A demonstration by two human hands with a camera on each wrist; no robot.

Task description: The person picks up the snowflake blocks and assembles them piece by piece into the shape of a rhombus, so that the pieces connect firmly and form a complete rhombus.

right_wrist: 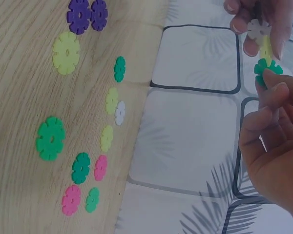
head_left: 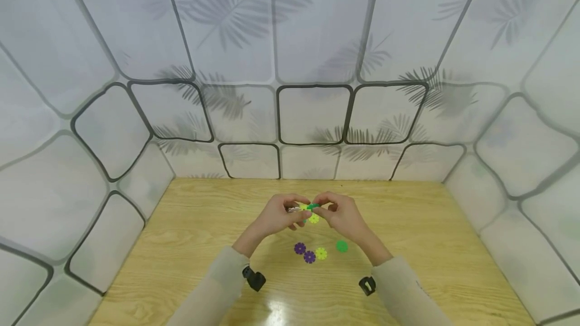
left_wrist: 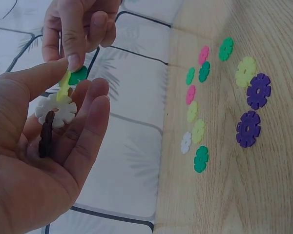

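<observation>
Both hands meet above the far half of the wood-grain table, close together and joined by a small chain of notched plastic discs. The left hand curls its thumb and fingers round the chain: a black disc nearest the palm, slotted upright into a white disc, then a yellow disc set crosswise to the white one. The right hand pinches a green disc against the yellow disc's free end; whether its slot is fully seated I cannot tell.

On the table's nearer part lie two purple discs, side by side, with a flat yellow disc just right of them and a flat green disc farther right. Beyond these, toward the far edge, loose green, yellow, white and pink discs lie scattered. Behind stands a pale wall printed with rounded outlines and grey leaves.
</observation>
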